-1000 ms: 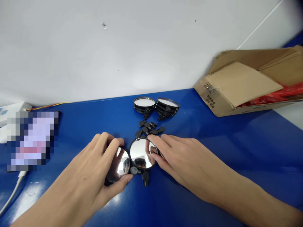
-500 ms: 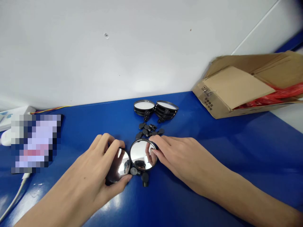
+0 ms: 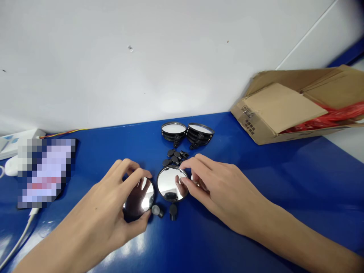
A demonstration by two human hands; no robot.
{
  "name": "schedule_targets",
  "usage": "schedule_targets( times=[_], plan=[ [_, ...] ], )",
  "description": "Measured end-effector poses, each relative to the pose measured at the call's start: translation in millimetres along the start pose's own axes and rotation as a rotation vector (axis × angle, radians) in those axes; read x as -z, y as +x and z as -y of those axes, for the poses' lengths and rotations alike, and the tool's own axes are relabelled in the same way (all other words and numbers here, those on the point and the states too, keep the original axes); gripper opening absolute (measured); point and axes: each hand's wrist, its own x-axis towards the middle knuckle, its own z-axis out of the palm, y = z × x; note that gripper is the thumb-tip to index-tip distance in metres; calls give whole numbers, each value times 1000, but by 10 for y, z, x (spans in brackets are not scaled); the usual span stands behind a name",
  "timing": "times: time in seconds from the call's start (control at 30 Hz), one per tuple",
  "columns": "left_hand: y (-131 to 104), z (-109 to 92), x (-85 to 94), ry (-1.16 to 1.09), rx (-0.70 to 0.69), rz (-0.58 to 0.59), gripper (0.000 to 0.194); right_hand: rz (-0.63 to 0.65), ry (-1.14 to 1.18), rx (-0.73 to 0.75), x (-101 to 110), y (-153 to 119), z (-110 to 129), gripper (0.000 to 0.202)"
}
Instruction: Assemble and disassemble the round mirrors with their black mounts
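Observation:
My left hand [image 3: 119,197] grips a round black-rimmed mirror [image 3: 140,197] by its edge, thumb below and fingers above. Just right of it is a second round mirror [image 3: 170,184], face up, with the thumb and index finger of my right hand [image 3: 210,182] at its right edge. Two small black caps, one [image 3: 157,211] by my left thumb and another [image 3: 173,211] under the second mirror, lie on the blue table. Beyond the mirrors sits a pile of similar black parts [image 3: 174,156].
Two stacks of round mirrors, left [image 3: 173,131] and right [image 3: 200,132], stand near the white wall. An open cardboard box [image 3: 256,121] with red plastic [image 3: 321,119] is at the right. A phone [image 3: 47,170] with a white cable [image 3: 25,231] lies left.
The left mirror has moved slightly left in my left hand, widening the gap between the mirrors. The fingers of my right hand have shifted slightly and uncurled around the second mirror's edge.

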Motion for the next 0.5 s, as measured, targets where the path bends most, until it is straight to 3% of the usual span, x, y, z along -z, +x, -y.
schedule_targets(
  times=[0.1, 0.23, 0.5],
  plan=[
    [-6, -2, 74, -74, -24, 81, 47, 14, 44, 46, -2, -4, 25, 6],
    [1, -15, 162, -86, -63, 111, 59, 64, 120, 122, 21, 0, 68, 15],
    [-20, 25, 161, -125, -81, 147, 73, 161, 173, 133, 60, 0, 83, 29]
  ],
)
